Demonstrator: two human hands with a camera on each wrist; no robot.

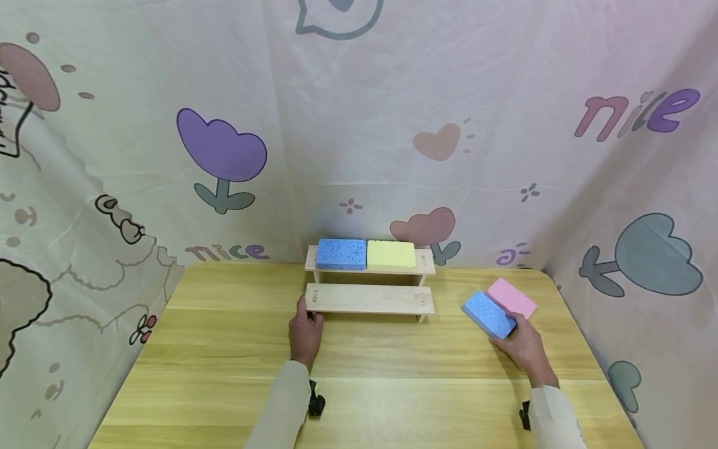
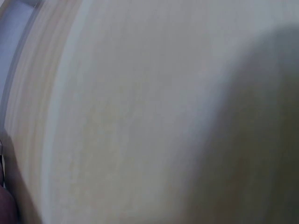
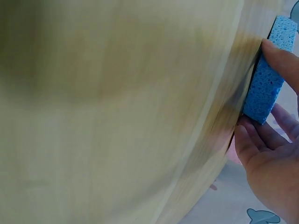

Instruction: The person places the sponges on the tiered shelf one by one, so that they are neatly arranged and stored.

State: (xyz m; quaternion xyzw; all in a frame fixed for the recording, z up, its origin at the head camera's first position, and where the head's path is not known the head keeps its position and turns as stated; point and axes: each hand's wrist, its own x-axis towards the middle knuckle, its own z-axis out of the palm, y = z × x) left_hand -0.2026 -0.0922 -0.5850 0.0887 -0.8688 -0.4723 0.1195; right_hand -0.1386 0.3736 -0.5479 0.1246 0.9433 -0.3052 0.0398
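My right hand (image 1: 523, 349) grips a blue sponge (image 1: 488, 313) at the right side of the table; in the right wrist view thumb and fingers lie on opposite sides of that sponge (image 3: 267, 77). A pink sponge (image 1: 513, 297) lies right behind it, overlapped in the head view. At the left end of a two-step wooden rack (image 1: 370, 299), my left hand (image 1: 306, 337) holds the lower step, its fingertips partly hidden. Another blue sponge (image 1: 341, 254) and a yellow sponge (image 1: 391, 254) sit side by side on the upper step.
The light wooden table (image 1: 224, 349) reaches back to a printed cloth (image 1: 336, 125) that hangs behind and at both sides. The rack stands near the table's back edge, close to the cloth. The left wrist view shows mostly blurred tabletop (image 2: 140, 112).
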